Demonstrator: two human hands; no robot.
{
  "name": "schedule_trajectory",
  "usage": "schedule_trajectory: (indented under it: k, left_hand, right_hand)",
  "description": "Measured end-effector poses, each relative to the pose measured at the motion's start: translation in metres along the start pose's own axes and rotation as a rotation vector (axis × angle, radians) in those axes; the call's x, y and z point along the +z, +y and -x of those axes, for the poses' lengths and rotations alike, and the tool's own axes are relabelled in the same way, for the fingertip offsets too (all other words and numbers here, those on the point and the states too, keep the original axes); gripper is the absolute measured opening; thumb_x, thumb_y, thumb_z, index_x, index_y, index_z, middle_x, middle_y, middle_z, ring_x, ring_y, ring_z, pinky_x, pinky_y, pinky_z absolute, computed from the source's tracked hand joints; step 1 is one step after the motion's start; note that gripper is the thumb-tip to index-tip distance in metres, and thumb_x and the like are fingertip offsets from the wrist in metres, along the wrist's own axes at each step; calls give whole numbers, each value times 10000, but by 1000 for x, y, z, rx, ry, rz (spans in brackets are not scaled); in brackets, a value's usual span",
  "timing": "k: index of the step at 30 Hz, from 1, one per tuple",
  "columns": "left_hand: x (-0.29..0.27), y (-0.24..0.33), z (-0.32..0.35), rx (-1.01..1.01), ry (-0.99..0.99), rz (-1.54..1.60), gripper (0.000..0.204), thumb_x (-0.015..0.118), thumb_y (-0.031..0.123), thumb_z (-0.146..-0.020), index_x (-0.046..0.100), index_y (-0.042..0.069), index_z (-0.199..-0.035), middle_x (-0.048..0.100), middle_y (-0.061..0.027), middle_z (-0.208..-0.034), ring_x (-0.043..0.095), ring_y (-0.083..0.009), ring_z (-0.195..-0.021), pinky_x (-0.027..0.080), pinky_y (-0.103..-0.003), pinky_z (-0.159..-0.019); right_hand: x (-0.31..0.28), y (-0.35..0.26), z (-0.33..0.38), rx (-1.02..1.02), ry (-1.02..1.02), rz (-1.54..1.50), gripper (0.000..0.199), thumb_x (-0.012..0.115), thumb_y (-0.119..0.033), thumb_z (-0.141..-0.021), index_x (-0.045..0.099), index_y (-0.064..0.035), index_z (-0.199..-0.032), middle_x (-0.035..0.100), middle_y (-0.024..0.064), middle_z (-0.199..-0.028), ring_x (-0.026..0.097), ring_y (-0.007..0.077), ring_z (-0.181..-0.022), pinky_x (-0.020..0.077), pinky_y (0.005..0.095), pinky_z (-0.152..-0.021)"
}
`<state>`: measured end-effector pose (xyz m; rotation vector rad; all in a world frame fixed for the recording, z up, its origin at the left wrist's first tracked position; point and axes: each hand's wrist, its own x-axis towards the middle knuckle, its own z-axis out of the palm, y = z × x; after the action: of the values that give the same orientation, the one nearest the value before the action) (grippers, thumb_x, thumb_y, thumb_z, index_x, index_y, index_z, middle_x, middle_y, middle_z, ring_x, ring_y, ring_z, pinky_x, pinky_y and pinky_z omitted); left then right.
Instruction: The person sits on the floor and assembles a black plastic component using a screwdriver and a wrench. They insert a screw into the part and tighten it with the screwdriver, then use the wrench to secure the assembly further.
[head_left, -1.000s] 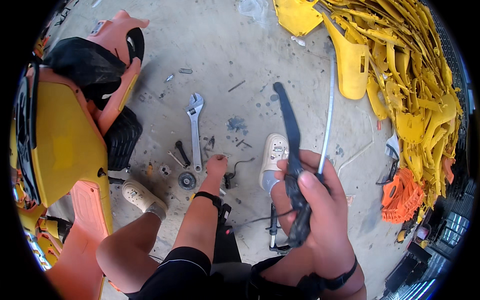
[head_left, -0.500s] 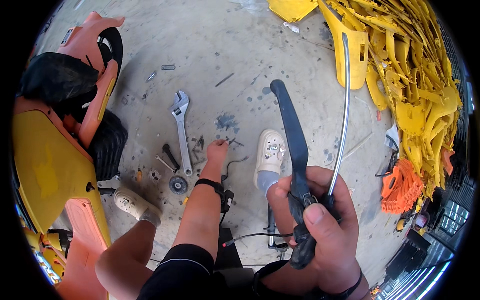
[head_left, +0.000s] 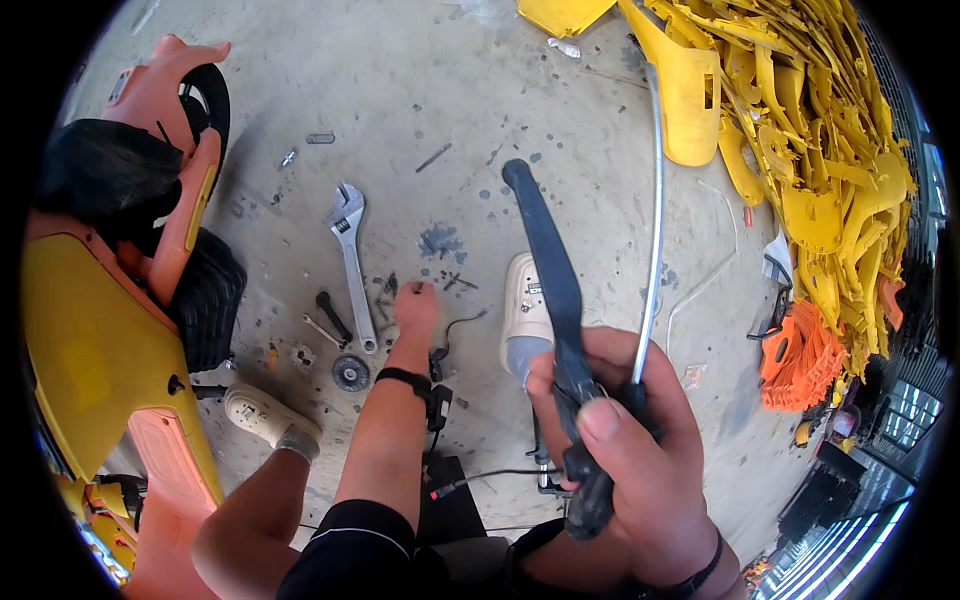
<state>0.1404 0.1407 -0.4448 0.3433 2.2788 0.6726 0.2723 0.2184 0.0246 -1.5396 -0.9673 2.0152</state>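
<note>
My right hand (head_left: pixel 640 440) grips a black brake lever (head_left: pixel 555 265) by its mount, thumb pressed across the clamp end. The lever blade points up and away, and a thin silver rod (head_left: pixel 657 200) rises from the same mount. A thin black wire with a red tip (head_left: pixel 436 494) trails from it to the left. My left hand (head_left: pixel 415 308) is low over the floor with its fingers curled closed, among small dark screws (head_left: pixel 388 287). A tiny dark bit shows at its fingertips, too small to name. An adjustable wrench (head_left: pixel 352 265) lies left of that hand.
Left of the wrench lie a small spanner (head_left: pixel 322 332), a black-handled tool (head_left: pixel 333 315) and a round dark disc (head_left: pixel 351 373). An orange and yellow scooter body (head_left: pixel 100 340) stands at the left. Yellow plastic panels (head_left: pixel 815 190) and orange pieces (head_left: pixel 800 355) are piled at the right.
The whole view has shifted slightly. My right hand has carried the brake lever a little to the left. My left hand stays low by the screws, still closed.
</note>
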Motion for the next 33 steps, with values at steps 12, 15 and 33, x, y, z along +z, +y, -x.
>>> schedule_trajectory:
  k: [12, 15, 33]
  left_hand:
    - [-274, 123, 108, 16, -277, 636, 275, 534, 165, -977, 590, 21, -1205, 624, -41, -938, 575, -136, -768, 459, -290, -679]
    - [-365, 158, 158, 285, -293, 838, 293, 530, 214, -1014, 579, 14, -1222, 636, -40, -1017, 593, -142, -859, 467, -289, -719]
    - [-467, 115, 234, 433, -216, 1159, 245, 498, 253, -1056, 582, 46, -1158, 671, -66, -1114, 614, -143, -1011, 500, -277, -715]
  right_hand:
    - [77, -8, 5, -35, -344, -29, 477, 678, -337, -939, 529, -58, -1296, 672, 26, -1105, 608, 87, -957, 459, 230, -579]
    - [106, -13, 16, -35, -589, -14, 459, 663, -358, -944, 553, -68, -1282, 686, 16, -1065, 618, 73, -928, 443, 217, -551]
    - [200, 54, 32, 84, -991, 144, 546, 532, -436, -1007, 498, -60, -1402, 687, 71, -1114, 607, 38, -787, 442, 162, -523]
